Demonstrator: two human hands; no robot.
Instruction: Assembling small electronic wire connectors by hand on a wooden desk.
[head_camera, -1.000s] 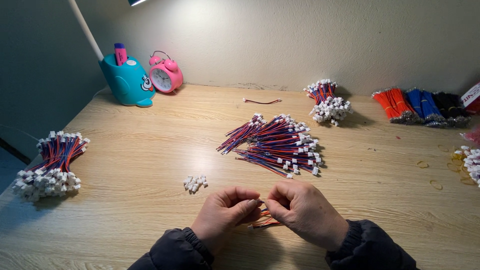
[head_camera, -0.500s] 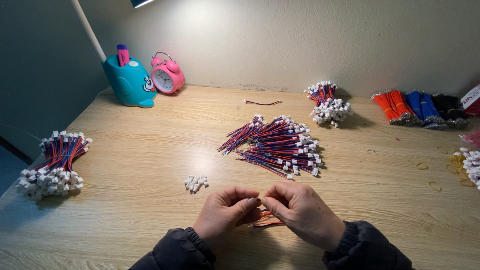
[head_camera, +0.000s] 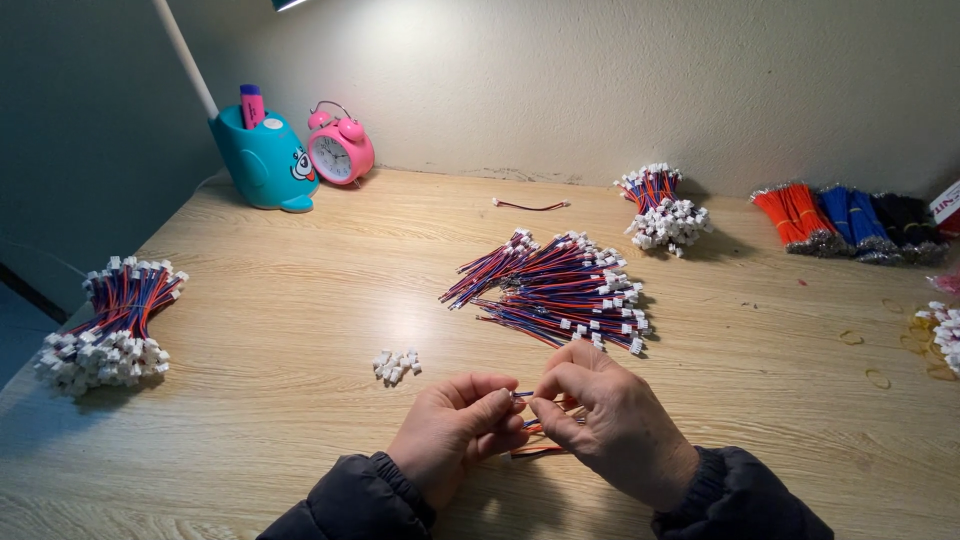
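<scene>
My left hand (head_camera: 455, 425) and my right hand (head_camera: 610, 420) meet low in the middle of the wooden desk (head_camera: 300, 300), fingertips pinched together on a small red and blue wire lead (head_camera: 535, 435). More of these thin wires lie under my right palm. A few white plastic connectors (head_camera: 396, 366) lie just left of my left hand. A loose pile of red and blue wire leads with white connectors (head_camera: 560, 290) is spread just beyond my hands.
A tied bundle of wire leads (head_camera: 110, 325) lies at the left edge, another bundle (head_camera: 662, 205) at the back. Orange, blue and black wire bunches (head_camera: 850, 220) sit far right. A teal pen holder (head_camera: 262, 155) and pink alarm clock (head_camera: 340, 150) stand back left. Rubber bands (head_camera: 870, 360) lie right.
My hands stay in the same spot; the fingers have shifted slightly on the wire lead between them.
</scene>
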